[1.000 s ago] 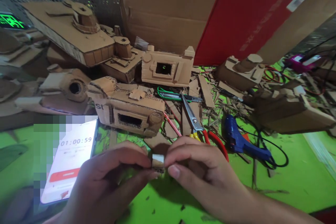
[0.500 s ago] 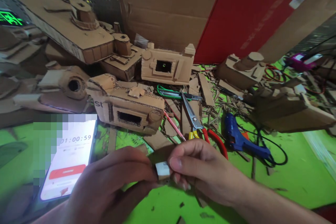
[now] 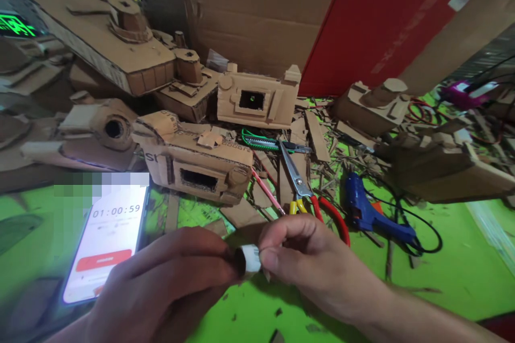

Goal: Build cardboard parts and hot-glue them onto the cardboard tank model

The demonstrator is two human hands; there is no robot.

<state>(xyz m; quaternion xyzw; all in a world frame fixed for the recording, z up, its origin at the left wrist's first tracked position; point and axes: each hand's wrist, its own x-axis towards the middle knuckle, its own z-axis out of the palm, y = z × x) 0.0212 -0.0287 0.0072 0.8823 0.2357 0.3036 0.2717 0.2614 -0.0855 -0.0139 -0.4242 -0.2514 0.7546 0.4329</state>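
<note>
A small curved strip [image 3: 251,259], white on its outer face and brown at the edge, is pinched between both hands at the lower middle. My left hand [image 3: 173,273] grips its left end, with the fingertips partly hidden behind the strip. The thumb and forefinger of my right hand [image 3: 309,262] close on its right end. Just beyond the hands lie scissors [image 3: 300,185] with red and yellow handles, a pink pencil [image 3: 267,191] and a green cutter knife [image 3: 261,142].
Cardboard camera-like models [image 3: 197,169] stand beyond my left hand, with larger cardboard pieces behind. A lit phone [image 3: 110,241] lies at left. A blue glue gun [image 3: 374,217] with its cable is at right. Cardboard scraps [image 3: 316,136] cover the green table [image 3: 450,278].
The small strip has turned between my fingers and now looks more curved, showing its hollow left side. Both hands remain in nearly the same place.
</note>
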